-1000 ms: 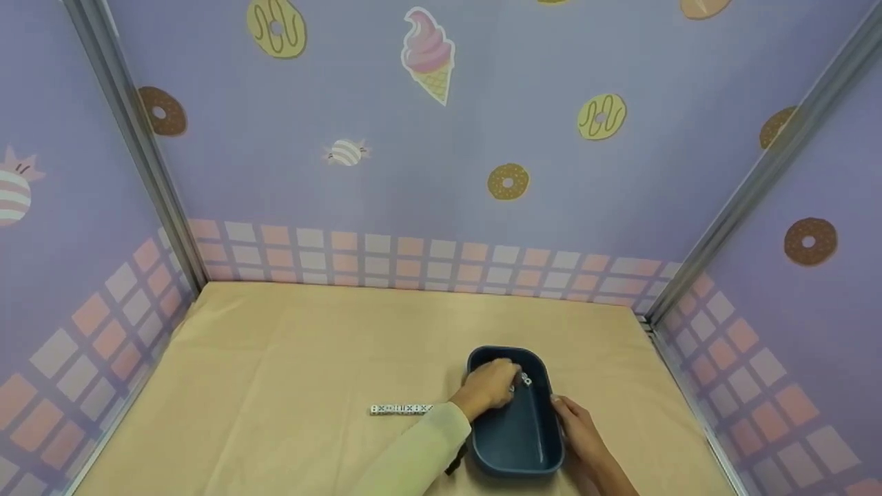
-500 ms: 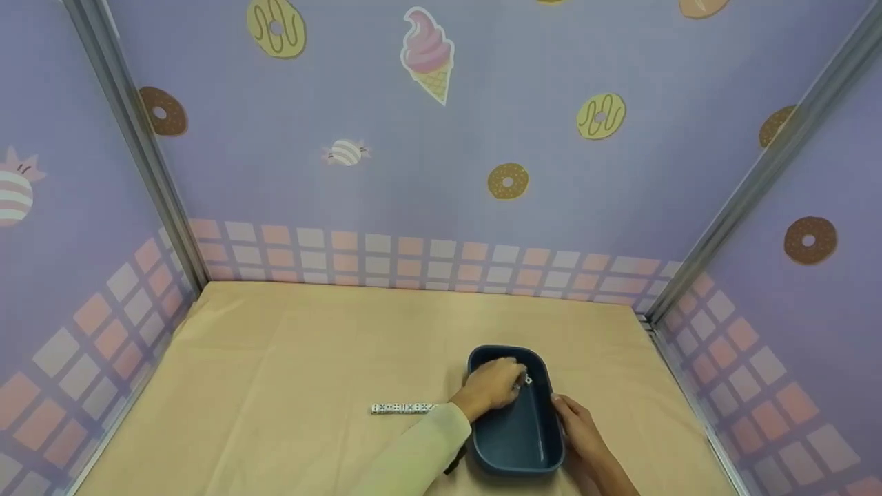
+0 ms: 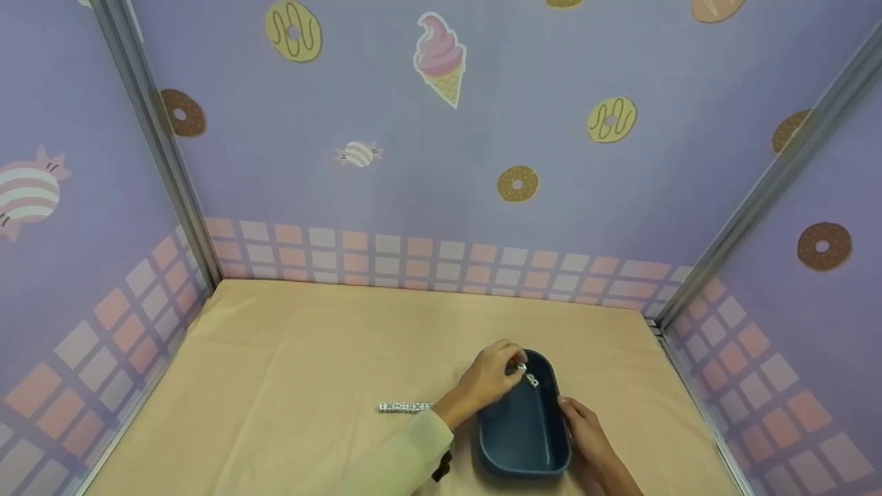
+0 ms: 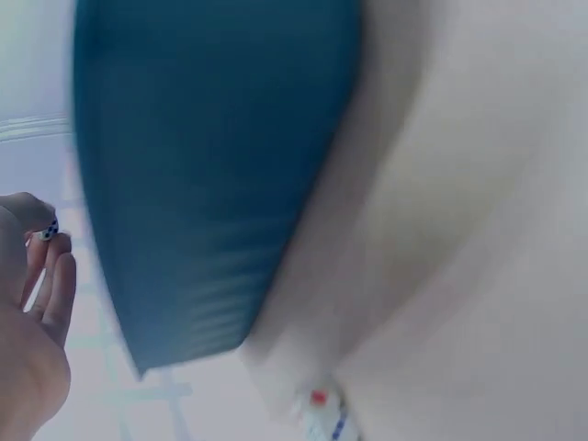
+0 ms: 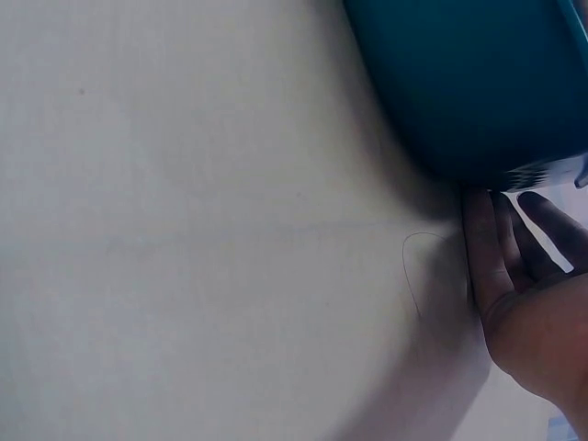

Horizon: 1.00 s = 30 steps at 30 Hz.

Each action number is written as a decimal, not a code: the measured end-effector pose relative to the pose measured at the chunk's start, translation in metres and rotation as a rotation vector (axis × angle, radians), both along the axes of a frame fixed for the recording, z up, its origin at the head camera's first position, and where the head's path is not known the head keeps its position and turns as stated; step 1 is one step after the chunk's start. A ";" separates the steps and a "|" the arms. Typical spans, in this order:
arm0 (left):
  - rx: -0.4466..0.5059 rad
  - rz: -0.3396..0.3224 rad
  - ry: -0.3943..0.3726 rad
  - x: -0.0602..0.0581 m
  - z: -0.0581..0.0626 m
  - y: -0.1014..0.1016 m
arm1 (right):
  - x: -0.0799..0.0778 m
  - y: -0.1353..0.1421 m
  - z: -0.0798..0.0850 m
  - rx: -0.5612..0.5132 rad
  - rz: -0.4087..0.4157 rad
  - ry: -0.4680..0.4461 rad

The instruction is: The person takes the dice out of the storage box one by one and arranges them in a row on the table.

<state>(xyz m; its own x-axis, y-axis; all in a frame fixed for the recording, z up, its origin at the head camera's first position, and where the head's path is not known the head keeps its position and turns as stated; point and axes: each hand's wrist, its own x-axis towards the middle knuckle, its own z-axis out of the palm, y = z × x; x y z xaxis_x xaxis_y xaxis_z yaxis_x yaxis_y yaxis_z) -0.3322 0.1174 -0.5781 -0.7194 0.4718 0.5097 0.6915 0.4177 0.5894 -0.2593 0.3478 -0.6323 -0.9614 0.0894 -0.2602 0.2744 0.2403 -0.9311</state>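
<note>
My left hand (image 3: 490, 372) is raised over the far left part of a dark blue rectangular tub (image 3: 524, 434), pinching a small white die (image 3: 521, 367) between thumb and fingertips. The same die (image 4: 50, 228) shows black pips in the left wrist view. Inside the tub, near its far right wall, lie a few more dice (image 3: 532, 380). My right hand (image 3: 589, 437) touches the tub's right side, with its fingers (image 5: 487, 248) fairly straight against the outer wall. Left of the tub, a straight row of white dice (image 3: 405, 407) lies on the cloth, its right end hidden by my left arm.
A beige cloth (image 3: 310, 358) covers the table. Purple printed walls (image 3: 386, 200) stand at the back and both sides, joined by grey metal posts (image 3: 765, 172). A dark strap (image 3: 442, 467) shows by the left wrist.
My left hand has lifted from the tub's floor with a die in its fingertips, uncovering other dice. The right hand stays at the tub's side. The head view has shifted slightly.
</note>
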 end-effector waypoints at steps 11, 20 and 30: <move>-0.022 -0.030 0.009 -0.002 0.002 -0.089 | 0.000 0.001 -0.002 -0.033 -0.009 -0.010; -0.169 -0.012 -0.136 0.002 -0.003 -0.169 | 0.003 0.001 -0.001 -0.029 -0.001 -0.012; -0.326 0.016 -0.234 0.013 -0.010 -0.228 | 0.002 0.002 -0.002 -0.046 -0.014 -0.047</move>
